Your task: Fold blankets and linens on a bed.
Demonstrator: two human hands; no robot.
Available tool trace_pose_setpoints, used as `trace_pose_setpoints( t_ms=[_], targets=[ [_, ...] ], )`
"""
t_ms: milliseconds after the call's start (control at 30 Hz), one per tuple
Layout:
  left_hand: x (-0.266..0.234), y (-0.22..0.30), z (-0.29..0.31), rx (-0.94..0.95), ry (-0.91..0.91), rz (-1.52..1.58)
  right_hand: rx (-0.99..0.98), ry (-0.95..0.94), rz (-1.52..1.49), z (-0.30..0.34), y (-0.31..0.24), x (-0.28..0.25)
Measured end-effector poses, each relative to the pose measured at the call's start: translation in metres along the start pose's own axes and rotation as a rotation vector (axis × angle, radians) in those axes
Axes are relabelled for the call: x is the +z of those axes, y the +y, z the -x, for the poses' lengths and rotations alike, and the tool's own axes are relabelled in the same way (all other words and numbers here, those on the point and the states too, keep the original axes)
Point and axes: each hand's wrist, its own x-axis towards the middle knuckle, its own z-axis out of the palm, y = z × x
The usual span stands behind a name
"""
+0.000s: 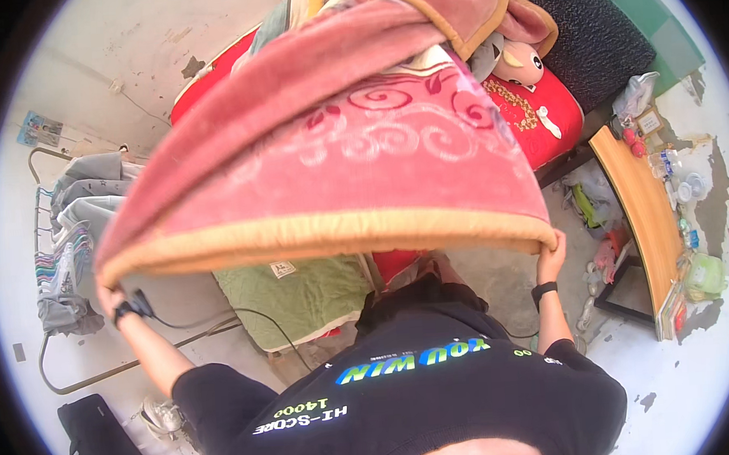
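A thick pink blanket (338, 188) with a swirl pattern and an orange-yellow border is stretched out in front of me. My left hand (110, 297) is closed around its near left corner. At the near right corner, my right hand (552, 255) grips the border, fingers wrapped over the edge. Between my hands the near edge hangs almost straight. The blanket's far part lies folded and bunched toward the bed, where a red sheet (558, 112) shows beside it. A plush toy (521, 63) with large eyes sits partly under the folds.
A clothes rack (43, 220) with grey clothes and hangers stands at left. Beneath the blanket lies a green cloth (298, 301). To the right is a wooden-topped table (640, 213) with bags and cups beyond it. A black case (105, 441) rests on the floor at lower left.
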Motion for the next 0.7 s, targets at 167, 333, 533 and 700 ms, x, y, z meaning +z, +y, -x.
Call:
trace_pose_setpoints(
  t_ms=[167, 333, 533, 700],
  targets=[
    [-0.066, -0.241, 0.118, -0.328, -0.002, -0.16, 0.134, -0.31, 0.228, 0.058, 0.069, 0.036],
    [-0.055, -0.369, 0.198, -0.354, 0.153, -0.344, 0.016, -0.585, 0.523, 0.092, 0.079, 0.116],
    [-0.071, -0.329, 0.183, -0.156, 0.033, -0.51, -0.135, -0.635, 0.531, 0.098, 0.037, 0.149],
    [-0.055, -0.154, 0.143, -0.121, 0.019, -0.465, -0.246, -0.601, 0.429, 0.039, -0.063, 0.045]
  ],
)
